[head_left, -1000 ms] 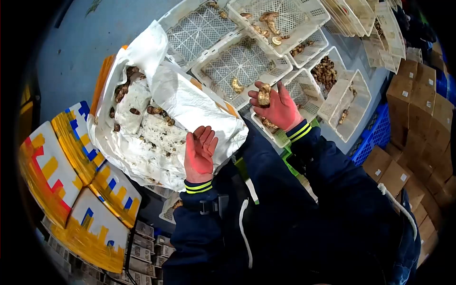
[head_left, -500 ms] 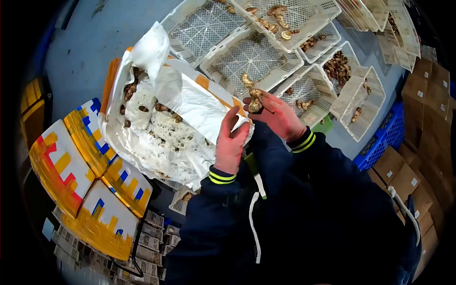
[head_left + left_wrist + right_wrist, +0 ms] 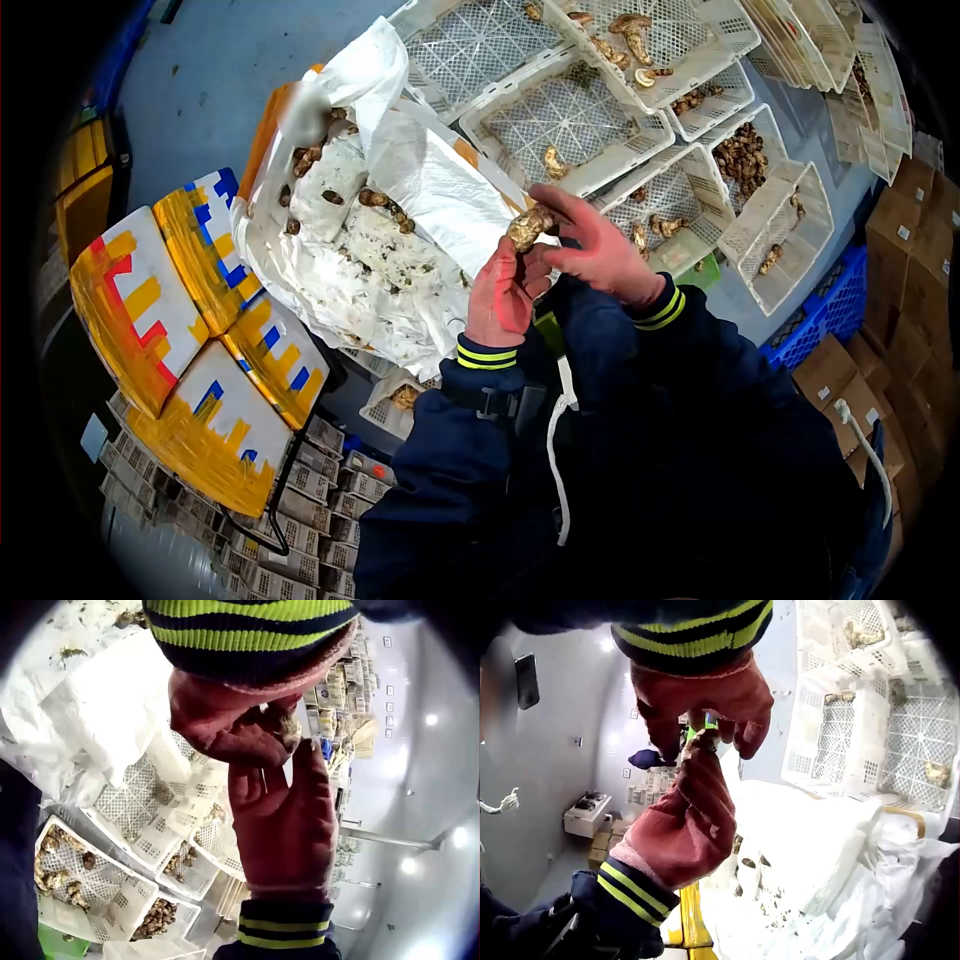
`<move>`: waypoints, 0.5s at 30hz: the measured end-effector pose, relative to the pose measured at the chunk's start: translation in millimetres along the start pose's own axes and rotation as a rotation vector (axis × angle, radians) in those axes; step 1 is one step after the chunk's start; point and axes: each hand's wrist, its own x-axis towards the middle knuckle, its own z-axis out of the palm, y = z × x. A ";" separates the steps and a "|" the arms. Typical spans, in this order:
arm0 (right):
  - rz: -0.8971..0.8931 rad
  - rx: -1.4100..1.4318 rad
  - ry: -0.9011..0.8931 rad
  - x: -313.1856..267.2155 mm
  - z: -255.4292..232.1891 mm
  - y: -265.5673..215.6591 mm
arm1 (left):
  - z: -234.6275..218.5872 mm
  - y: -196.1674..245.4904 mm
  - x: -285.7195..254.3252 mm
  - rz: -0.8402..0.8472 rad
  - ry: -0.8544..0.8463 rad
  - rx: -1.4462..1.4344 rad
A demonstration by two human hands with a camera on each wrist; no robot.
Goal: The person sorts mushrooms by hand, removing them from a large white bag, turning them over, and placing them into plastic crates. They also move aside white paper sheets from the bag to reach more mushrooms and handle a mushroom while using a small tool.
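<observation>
A brown-and-white mushroom [image 3: 528,228] is held between both gloved hands in front of the body. My right hand [image 3: 605,258] grips it from the right, with the index finger reaching over the top and the thumb lower down. The left hand [image 3: 500,297] meets it from below, its fingers curled against the mushroom's lower end. In the left wrist view a pale, rough part of the mushroom [image 3: 291,732] shows between the two hands. Much of it is hidden by fingers in the right wrist view. Both hands wear pinkish-red gloves.
Left of the hands stands a foam box [image 3: 455,155] lined with white sheeting [image 3: 430,190], several dark mushrooms inside. White plastic baskets [image 3: 480,125] with sorted mushrooms stand beyond. Taped foam boxes [image 3: 130,310] are at the left, cardboard cartons [image 3: 905,290] at the right.
The left hand has gone from open and apart to touching the mushroom. The right hand has turned from palm up to gripping the mushroom from above, bringing it toward the left hand.
</observation>
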 end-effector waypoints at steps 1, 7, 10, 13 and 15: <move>-0.099 -0.245 -0.023 1.7 0.7 -1.5 | 0.5 -4.6 0.2 -0.018 0.032 -0.043; 0.083 -0.325 0.021 -0.9 -7.0 7.4 | -12.7 -12.1 8.4 -0.082 -0.104 -0.008; -0.033 -0.391 0.017 -8.0 -15.2 -1.3 | -10.8 -17.1 9.4 -0.070 -0.051 0.067; -0.041 -0.608 0.036 -17.6 -45.2 14.5 | -3.6 -20.1 10.4 -0.110 0.001 0.221; 0.073 -0.511 0.294 -27.3 -86.7 44.3 | -9.1 -18.7 12.2 -0.094 0.057 0.233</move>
